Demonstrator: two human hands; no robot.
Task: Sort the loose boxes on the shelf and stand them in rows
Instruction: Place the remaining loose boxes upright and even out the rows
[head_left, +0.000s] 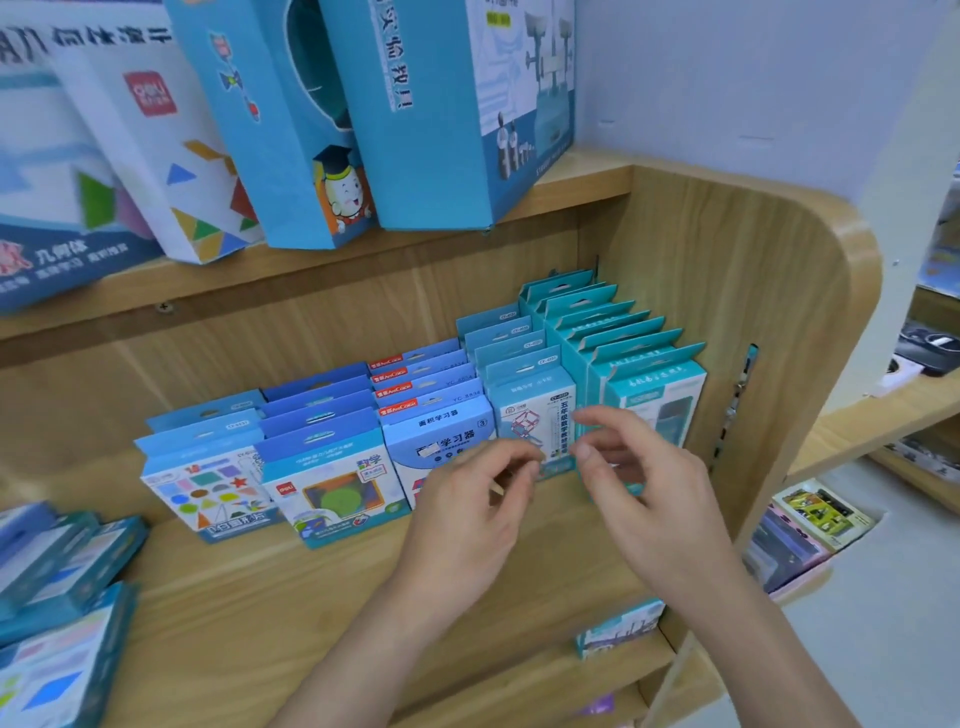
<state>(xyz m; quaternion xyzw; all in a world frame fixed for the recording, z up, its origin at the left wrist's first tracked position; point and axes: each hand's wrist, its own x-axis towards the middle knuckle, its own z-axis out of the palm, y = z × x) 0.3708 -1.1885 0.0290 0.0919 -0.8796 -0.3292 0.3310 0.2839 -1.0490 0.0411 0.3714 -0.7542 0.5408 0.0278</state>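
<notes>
Several rows of small blue boxes stand upright on the wooden shelf (291, 587). From left to right the front boxes are a shapes box (208, 488), a green-circle box (332, 488), a blue box with white label (441, 436), a pale box with a frame drawing (530, 415) and a teal box (660, 400) against the side wall. My left hand (467, 519) and my right hand (639, 478) hover just in front of the pale and teal rows. Their fingers are loosely curled and hold nothing.
Loose flat boxes (57, 597) lie in a heap at the shelf's left end. Large blue and white boxes (447, 109) lean on the shelf above. The curved wooden side panel (769, 322) closes the right side. Lower shelves hold more boxes (618, 629).
</notes>
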